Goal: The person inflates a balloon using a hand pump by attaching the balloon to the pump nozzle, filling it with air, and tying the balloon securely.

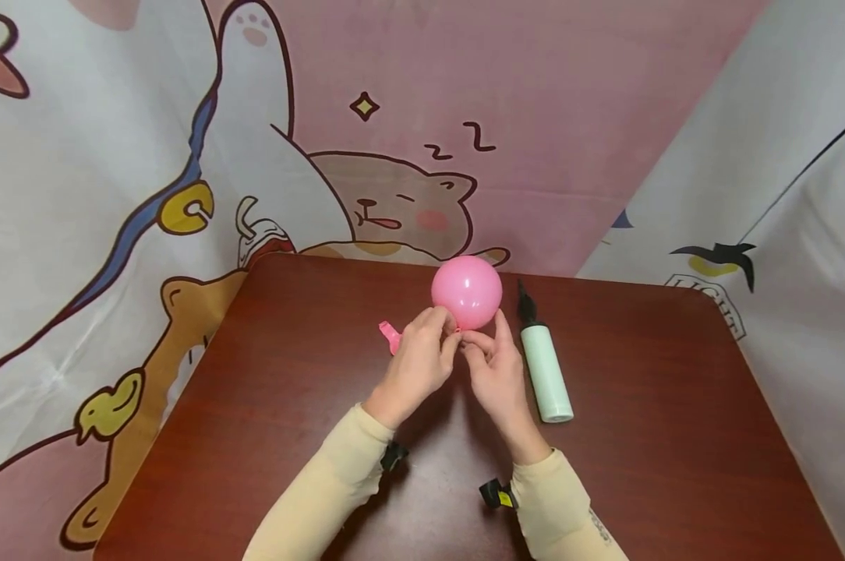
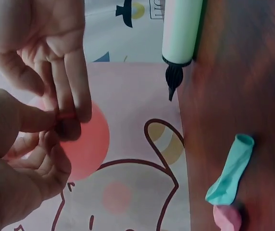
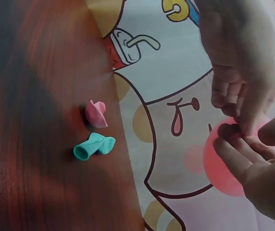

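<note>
A small inflated pink balloon (image 1: 467, 290) is held over the far part of the table, its neck pointing toward me. My left hand (image 1: 422, 354) pinches the neck between thumb and fingers. My right hand (image 1: 498, 378) meets it from the other side. Its fingers (image 3: 238, 156) reach to the neck fairly straight, with the thumb apart from them. In the left wrist view, a strip of the neck (image 2: 66, 116) crosses the right fingers. A flat pink balloon (image 3: 96, 113) and a flat teal balloon (image 3: 93, 146) lie together on the table; the left hand hides the teal one in the head view.
A pale green balloon pump (image 1: 547, 374) with a black nozzle lies just right of my right hand. The dark brown table (image 1: 668, 405) ends against a printed cartoon cloth (image 1: 563, 117) hanging behind it and along both sides.
</note>
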Available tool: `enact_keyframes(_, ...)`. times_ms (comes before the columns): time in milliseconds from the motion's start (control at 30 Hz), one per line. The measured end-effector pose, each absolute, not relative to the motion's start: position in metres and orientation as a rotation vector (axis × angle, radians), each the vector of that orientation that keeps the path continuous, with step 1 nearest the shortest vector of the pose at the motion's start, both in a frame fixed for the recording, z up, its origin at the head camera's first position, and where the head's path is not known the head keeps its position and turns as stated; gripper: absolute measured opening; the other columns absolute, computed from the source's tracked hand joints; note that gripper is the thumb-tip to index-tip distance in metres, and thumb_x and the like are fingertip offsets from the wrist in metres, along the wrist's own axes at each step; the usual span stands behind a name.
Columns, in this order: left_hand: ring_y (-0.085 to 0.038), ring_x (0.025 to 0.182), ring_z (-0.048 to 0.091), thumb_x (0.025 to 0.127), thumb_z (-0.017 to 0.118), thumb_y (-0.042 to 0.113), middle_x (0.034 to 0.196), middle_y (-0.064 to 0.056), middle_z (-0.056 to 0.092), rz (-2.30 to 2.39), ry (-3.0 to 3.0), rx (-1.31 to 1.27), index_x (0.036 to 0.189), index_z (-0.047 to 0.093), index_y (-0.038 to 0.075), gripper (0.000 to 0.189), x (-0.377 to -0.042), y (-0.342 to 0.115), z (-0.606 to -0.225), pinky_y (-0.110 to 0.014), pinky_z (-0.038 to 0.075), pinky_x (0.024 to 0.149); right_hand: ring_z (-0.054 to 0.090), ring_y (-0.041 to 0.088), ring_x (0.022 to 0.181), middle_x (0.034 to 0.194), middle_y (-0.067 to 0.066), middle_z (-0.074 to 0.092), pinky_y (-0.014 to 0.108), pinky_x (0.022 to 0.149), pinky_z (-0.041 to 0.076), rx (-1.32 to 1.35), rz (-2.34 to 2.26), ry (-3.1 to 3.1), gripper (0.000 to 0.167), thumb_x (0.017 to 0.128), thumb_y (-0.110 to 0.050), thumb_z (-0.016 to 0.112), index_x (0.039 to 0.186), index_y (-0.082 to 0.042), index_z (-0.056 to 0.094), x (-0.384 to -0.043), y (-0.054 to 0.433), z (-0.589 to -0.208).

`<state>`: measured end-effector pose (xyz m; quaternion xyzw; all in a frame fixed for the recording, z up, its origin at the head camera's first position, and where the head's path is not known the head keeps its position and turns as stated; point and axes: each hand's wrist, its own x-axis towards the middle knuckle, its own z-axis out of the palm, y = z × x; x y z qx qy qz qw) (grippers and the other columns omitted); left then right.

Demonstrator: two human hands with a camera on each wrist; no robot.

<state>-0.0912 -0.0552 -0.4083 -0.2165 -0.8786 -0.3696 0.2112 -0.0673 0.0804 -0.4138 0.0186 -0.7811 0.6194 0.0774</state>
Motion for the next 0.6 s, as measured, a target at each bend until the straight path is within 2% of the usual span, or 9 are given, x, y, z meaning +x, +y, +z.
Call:
enact_keyframes(100, -0.019, 0.075, 0.061, 0.09, 0.076, 0.0, 0.085, -0.009, 0.06, -1.038, -2.393, -0.547, 0.094, 0.061, 0.002, 0.016, -0.089, -0.049, -0.409, -0.027, 0.054, 0.066, 0.07, 0.015, 0.095, 0.109, 0.02, 0.076, 0.014, 0.076, 0.046, 0.017, 1.839, -2.271, 0.069, 0.095, 0.004, 0.058, 0.158, 0.004, 0.029, -0.07, 0.078, -0.417)
enact_keyframes(200, -0.021, 0.077, 0.062, 0.09, 0.074, -0.002, 0.087, -0.012, 0.061, -1.079, -2.28, -0.481, 0.098, 0.063, -0.002, 0.013, -0.086, -0.039, -0.412, -0.029, 0.056, 0.067, 0.068, 0.006, 0.094, 0.105, 0.022, 0.076, 0.016, 0.081, 0.05, 0.021, 1.973, -2.099, 0.061, 0.095, 0.007, 0.057, 0.153, 0.002, 0.04, -0.073, 0.076, -0.419)
enact_keyframes(333, -0.023, 0.081, 0.061, 0.092, 0.07, -0.003, 0.09, -0.013, 0.06, -1.106, -2.145, -0.431, 0.101, 0.064, -0.003, 0.011, -0.084, -0.028, -0.416, -0.03, 0.055, 0.07, 0.071, 0.008, 0.101, 0.098, 0.01, 0.078, 0.023, 0.093, 0.054, 0.083, 2.208, -1.808, 0.046, 0.095, 0.011, 0.055, 0.14, 0.006, 0.051, -0.075, 0.075, -0.421)
enact_keyframes(433, -0.022, 0.08, 0.061, 0.093, 0.069, -0.002, 0.09, -0.013, 0.06, -1.126, -2.075, -0.412, 0.102, 0.063, -0.003, 0.01, -0.083, -0.024, -0.417, -0.028, 0.055, 0.069, 0.072, 0.01, 0.1, 0.097, -0.002, 0.078, 0.026, 0.092, 0.055, 0.126, 2.257, -1.688, 0.037, 0.094, 0.012, 0.056, 0.131, 0.007, 0.055, -0.075, 0.073, -0.422)
enact_keyframes(533, -0.022, 0.077, 0.062, 0.092, 0.07, -0.002, 0.089, -0.013, 0.06, -1.187, -2.022, -0.384, 0.104, 0.062, -0.003, 0.015, -0.083, -0.023, -0.419, -0.028, 0.054, 0.066, 0.072, 0.009, 0.099, 0.098, -0.005, 0.077, 0.026, 0.091, 0.056, 0.16, 2.232, -1.661, 0.032, 0.093, 0.012, 0.057, 0.124, 0.006, 0.058, -0.074, 0.073, -0.422)
enact_keyframes(600, -0.024, 0.076, 0.061, 0.089, 0.071, -0.003, 0.089, -0.013, 0.06, -1.212, -2.007, -0.362, 0.107, 0.061, -0.004, 0.021, -0.084, -0.024, -0.421, -0.03, 0.052, 0.065, 0.069, 0.006, 0.091, 0.094, -0.008, 0.076, 0.023, 0.085, 0.056, 0.139, 2.163, -1.715, 0.026, 0.09, 0.012, 0.06, 0.115, 0.005, 0.064, -0.074, 0.073, -0.422)
